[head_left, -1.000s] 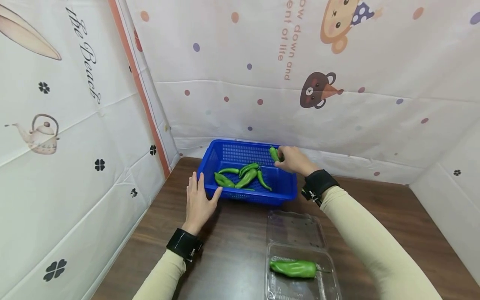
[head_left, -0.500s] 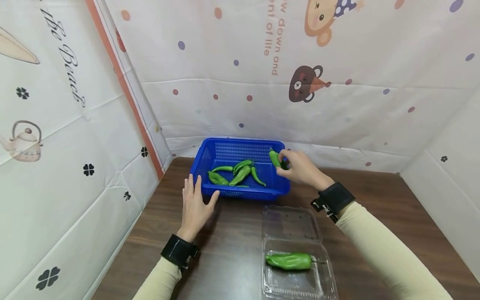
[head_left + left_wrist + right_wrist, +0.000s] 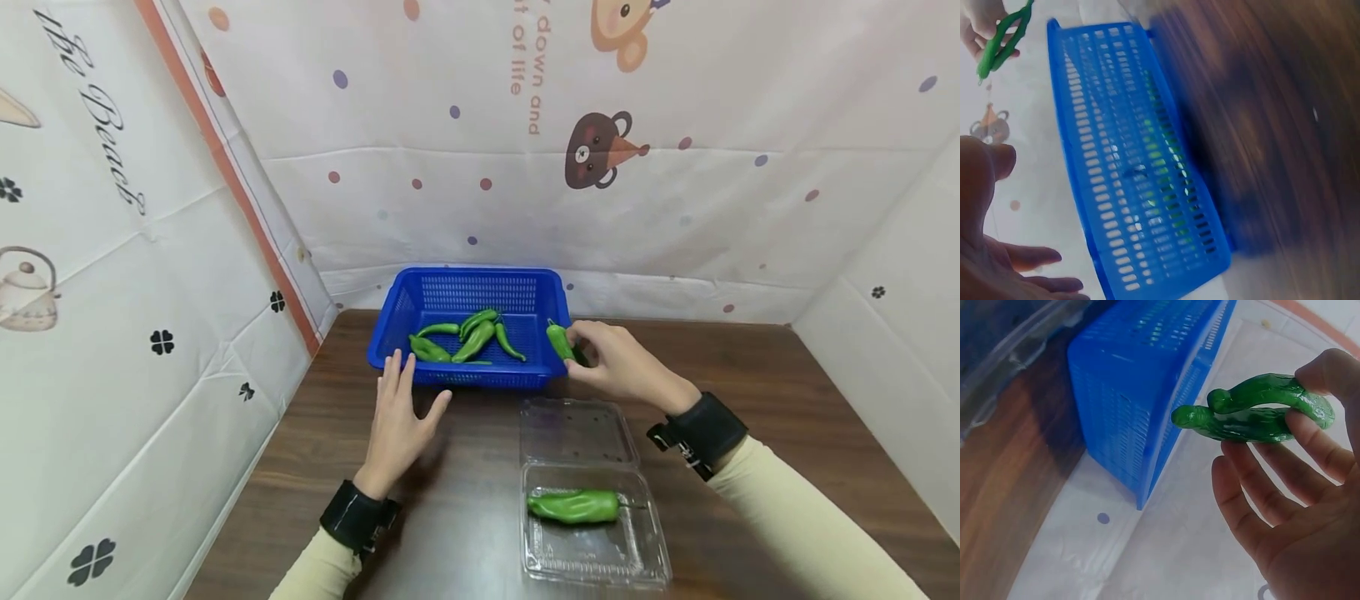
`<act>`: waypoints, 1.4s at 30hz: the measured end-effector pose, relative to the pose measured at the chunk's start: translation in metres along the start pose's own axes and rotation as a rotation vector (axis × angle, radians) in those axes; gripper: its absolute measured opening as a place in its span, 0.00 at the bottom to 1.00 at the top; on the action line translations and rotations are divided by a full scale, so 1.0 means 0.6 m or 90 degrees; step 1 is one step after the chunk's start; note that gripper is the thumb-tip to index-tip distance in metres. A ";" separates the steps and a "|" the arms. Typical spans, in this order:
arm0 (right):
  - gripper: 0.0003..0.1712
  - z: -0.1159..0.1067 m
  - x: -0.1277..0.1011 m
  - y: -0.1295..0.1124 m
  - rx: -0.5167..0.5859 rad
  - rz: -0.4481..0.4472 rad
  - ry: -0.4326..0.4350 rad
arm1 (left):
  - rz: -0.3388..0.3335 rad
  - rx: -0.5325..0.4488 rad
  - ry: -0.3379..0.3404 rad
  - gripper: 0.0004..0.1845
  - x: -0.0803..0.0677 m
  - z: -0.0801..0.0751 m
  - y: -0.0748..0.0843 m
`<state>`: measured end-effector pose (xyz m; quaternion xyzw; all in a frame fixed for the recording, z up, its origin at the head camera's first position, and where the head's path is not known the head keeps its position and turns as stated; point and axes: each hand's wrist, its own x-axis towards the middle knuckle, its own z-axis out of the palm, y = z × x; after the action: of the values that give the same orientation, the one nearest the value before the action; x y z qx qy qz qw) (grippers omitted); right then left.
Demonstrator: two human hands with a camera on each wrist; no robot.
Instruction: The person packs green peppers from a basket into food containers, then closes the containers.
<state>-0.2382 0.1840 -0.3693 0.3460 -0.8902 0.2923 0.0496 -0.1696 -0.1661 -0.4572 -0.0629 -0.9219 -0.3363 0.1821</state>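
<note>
Cartoon-printed white sheeting, with bears, dots and a teapot, walls in a dark wood-grain counter (image 3: 465, 500) on three sides. The person's right hand (image 3: 622, 367) pinches a green pepper (image 3: 559, 341) between thumb and fingertips, just off the right end of a blue plastic basket (image 3: 465, 292) that stands at the back of the counter. In the right wrist view the pepper (image 3: 1254, 409) is curled over on itself, clamped by the thumb above and the fingers (image 3: 1310, 444) beneath, with the basket's slotted corner (image 3: 1141, 394) close beside it; whether one pepper or two is held there is hard to tell from that angle.

The left hand (image 3: 397, 417) lies flat on the counter with fingers straight and slightly spread, holding nothing, its fingertips just in front of the basket's near wall. The blurred left wrist view shows that hand's palm (image 3: 985, 244) next to the basket's perforated side (image 3: 1129, 175), with the pinched pepper (image 3: 1000, 40) far off at the top corner.

Inside the basket a loose cluster of green peppers (image 3: 465, 337) rests on the floor, toward its left and middle. Nearer the person, a clear plastic clamshell box (image 3: 592, 550) lies open on the counter, its lid folded back toward the basket. One broad green pepper (image 3: 573, 505) lies across its tray.
</note>
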 end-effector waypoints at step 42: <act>0.17 0.026 -0.150 -0.048 -0.045 -0.093 0.023 | 0.361 -0.102 -0.396 0.59 -0.096 0.056 0.108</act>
<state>-0.1498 0.2115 -0.3945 0.4025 -0.8713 0.2625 0.0991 -0.1105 -0.0946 -0.4644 -0.4262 -0.8500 -0.3087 -0.0249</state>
